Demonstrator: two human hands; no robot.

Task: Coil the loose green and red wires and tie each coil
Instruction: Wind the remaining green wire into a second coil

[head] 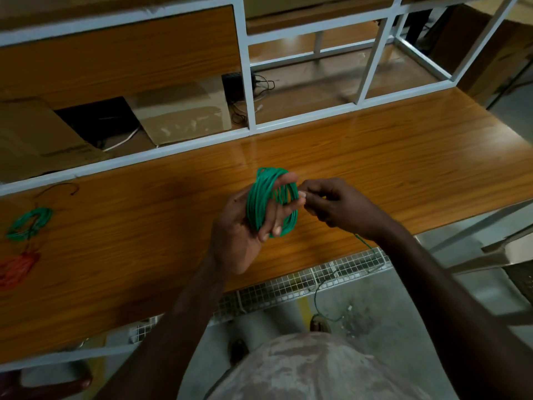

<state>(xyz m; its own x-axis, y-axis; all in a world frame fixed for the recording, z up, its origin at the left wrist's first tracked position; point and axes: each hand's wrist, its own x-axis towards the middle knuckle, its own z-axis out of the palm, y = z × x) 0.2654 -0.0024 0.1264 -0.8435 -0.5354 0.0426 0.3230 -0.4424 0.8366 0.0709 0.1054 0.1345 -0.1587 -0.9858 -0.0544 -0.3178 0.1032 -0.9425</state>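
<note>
Green coils: two; red coil: one.

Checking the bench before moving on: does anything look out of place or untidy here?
Yes: the green coil in the left hand trails a loose tail off the table edge toward the floor.

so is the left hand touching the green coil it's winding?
Touching. The head view shows the left hand with its fingers passing through the green coil, loops wrapped round them.
</note>
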